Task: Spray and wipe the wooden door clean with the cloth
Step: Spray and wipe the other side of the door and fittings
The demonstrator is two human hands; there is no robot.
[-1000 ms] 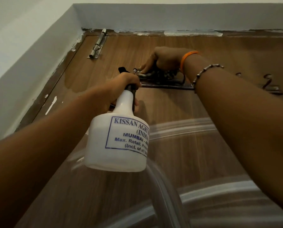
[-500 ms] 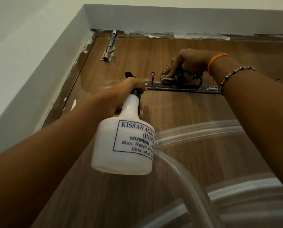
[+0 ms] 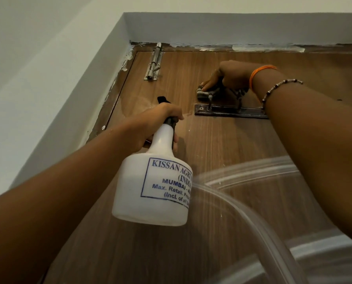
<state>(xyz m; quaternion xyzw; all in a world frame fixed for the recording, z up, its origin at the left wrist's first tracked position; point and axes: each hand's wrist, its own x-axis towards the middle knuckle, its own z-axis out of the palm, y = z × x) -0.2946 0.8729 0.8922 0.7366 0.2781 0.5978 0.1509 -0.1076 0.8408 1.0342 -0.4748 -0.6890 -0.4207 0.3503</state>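
head view: cloth (image 3: pixel 206 92) under right hand (image 3: pixel 228 75)

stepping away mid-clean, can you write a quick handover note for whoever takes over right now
Left hand grips the white spray bottle by its neck, nozzle towards the wooden door.
Right hand presses the cloth on the door just above the dark hook rail.
Done: a damp sheen shows on the upper left of the door, near the bolt latch.
Left: wipe round the rail, then spray and wipe the remaining door below.
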